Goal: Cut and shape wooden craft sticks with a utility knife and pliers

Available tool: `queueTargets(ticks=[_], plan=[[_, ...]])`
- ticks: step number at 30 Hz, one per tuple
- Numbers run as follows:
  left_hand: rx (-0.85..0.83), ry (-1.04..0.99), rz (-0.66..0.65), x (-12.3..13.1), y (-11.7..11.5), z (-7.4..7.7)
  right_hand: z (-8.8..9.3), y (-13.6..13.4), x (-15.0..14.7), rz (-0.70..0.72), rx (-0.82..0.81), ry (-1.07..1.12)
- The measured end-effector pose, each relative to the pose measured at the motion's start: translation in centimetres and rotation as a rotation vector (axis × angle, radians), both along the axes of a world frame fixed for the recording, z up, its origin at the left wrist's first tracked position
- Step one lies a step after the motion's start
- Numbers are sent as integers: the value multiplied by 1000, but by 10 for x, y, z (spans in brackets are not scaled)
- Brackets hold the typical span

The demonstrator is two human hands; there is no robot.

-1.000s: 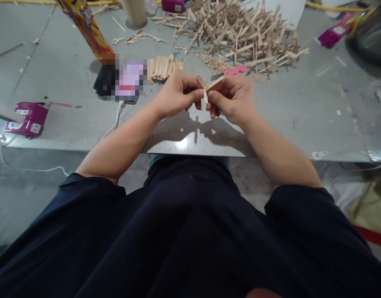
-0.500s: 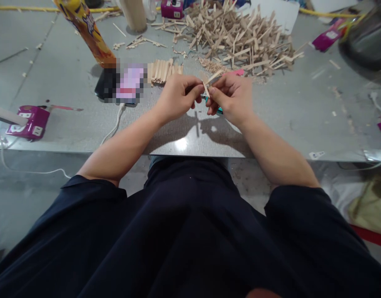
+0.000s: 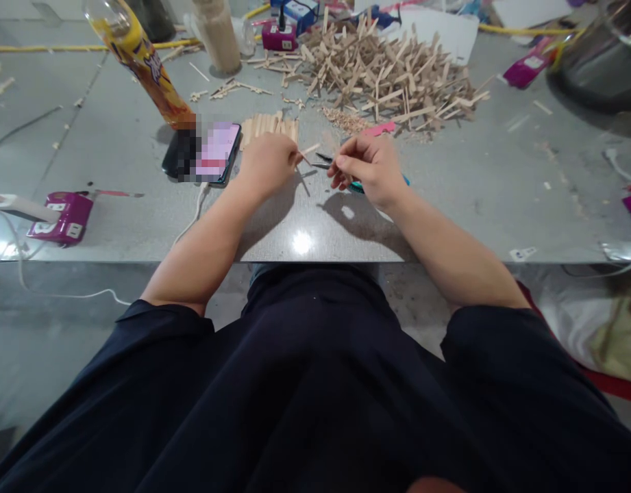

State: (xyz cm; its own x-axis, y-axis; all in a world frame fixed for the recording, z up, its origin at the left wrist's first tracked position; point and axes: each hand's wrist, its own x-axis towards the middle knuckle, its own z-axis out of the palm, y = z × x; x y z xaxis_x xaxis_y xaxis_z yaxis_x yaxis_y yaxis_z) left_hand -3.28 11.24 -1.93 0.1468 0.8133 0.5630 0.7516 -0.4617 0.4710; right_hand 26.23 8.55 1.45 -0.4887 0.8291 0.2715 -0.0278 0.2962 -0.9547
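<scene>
Wooden piece [image 3: 305, 157] sits pinched in the closed left hand [image 3: 270, 161], right hand [image 3: 369, 168] half-open over the pliers [image 3: 356, 187], apparently empty; light, steady pressure should avoid splitting.

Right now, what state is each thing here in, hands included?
Left hand: closed, pinching a thin wooden piece.
Right hand: fingers curled, grip unclear.
Teal tool: tips apart, partly hidden.
Phone: lit, cable attached.
Big stick heap: loose, tangled.
Small stick row: side by side.
Purple socket: white plug inserted.
Bottle: standing.
</scene>
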Motion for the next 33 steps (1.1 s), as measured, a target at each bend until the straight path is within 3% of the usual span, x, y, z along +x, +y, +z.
queueTargets(ticks=[2, 5, 9, 11, 13, 16, 20, 23, 26, 29, 33], plan=[[-44, 53, 9, -7, 6, -6, -4, 5, -2, 7, 21, 19], [-103, 22, 14, 0, -6, 5, -12, 10, -8, -15, -23, 81], [-322, -365, -300, 35, -42, 34, -19, 10, -15, -50, -99, 137], [-480, -465, -465, 52, -57, 41, -21, 9, -17, -51, -135, 147], [-492, -525, -504, 64, -65, 41, -21, 8, -17, -52, -166, 145], [-446, -588, -514, 69, -67, 36, -16, 3, -18, -79, -158, 101], [-461, -667, -523, 67, -62, 33, 6, -8, -12, -97, -67, -47], [-466, -734, -447, 67, -61, 36, 27, -8, 3, -124, -4, -120], [-445, -759, -348, 69, -61, 39, 41, 1, 24, -240, 132, -191], [-431, -758, -262, 72, -62, 43, 42, 11, 39, -262, 214, -339], [-486, -806, -175, 76, -63, 48, 31, 20, 43, -254, 380, -548]])
